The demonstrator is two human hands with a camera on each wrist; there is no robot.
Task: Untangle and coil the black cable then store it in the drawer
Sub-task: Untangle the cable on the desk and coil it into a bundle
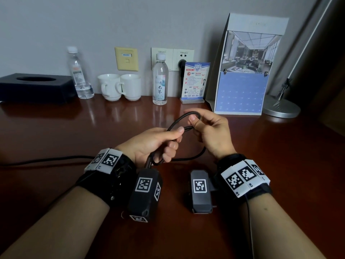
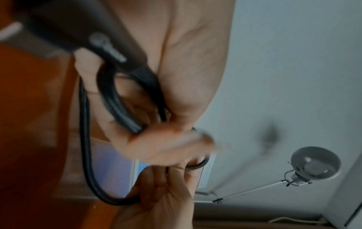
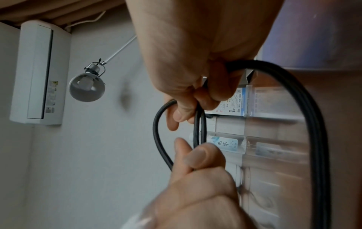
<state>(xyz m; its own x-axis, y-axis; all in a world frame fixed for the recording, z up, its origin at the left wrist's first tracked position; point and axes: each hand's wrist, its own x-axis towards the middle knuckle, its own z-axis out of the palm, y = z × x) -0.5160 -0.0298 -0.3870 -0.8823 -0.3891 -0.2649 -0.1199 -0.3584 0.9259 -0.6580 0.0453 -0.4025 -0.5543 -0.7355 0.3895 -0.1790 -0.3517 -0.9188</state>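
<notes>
The black cable is held in loops above the brown desk. My left hand grips several strands in its fist, thumb pressed on top; a plug end shows near the palm in the left wrist view. My right hand pinches the far bend of a loop between thumb and fingers. One long strand trails left across the desk, and another arcs under the right hand. No drawer is in view.
Along the wall stand a black tissue box, two water bottles, two white cups, a blue sign, a desk calendar and a lamp base. Wall sockets sit behind.
</notes>
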